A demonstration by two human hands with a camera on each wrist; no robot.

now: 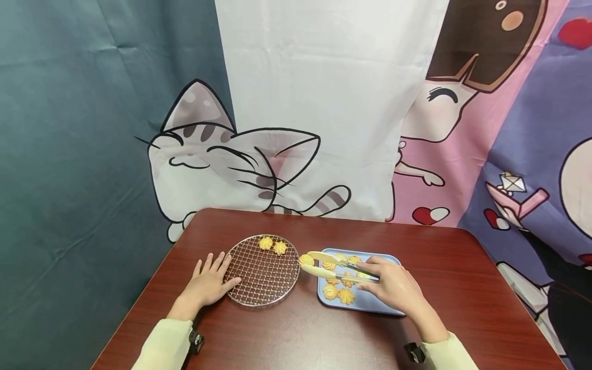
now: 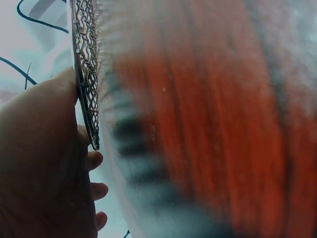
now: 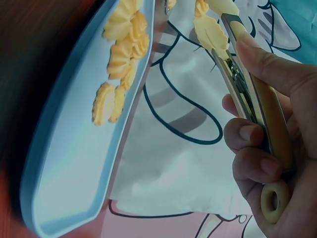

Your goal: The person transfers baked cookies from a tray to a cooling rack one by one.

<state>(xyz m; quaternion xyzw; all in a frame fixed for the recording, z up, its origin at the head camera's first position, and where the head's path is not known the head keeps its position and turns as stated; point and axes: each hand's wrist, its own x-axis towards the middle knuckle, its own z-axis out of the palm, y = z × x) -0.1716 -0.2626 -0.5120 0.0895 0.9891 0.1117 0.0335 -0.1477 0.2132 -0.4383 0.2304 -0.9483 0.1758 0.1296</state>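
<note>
My left hand (image 1: 205,285) lies with fingers spread at the left edge of a round wire cooling rack (image 1: 261,280), its thumb touching the rim. Two piped cookies (image 1: 273,245) sit at the rack's far edge. Pale-tipped metal tongs (image 3: 252,84) are gripped in my right hand (image 1: 393,282), above a blue tray (image 1: 374,306). Between the tong tips is a swirled cookie (image 1: 306,260), in the gap between rack and tray. Several more cookies (image 3: 121,54) lie on the tray, partly hidden by the tongs and hand in the head view.
Rack and tray stand on a reddish-brown wooden table (image 1: 277,334). A printed cloth (image 1: 324,103) with cartoon figures hangs behind the table's far edge. A dark wrist device (image 1: 196,341) is at the left cuff, another (image 1: 414,352) at the right.
</note>
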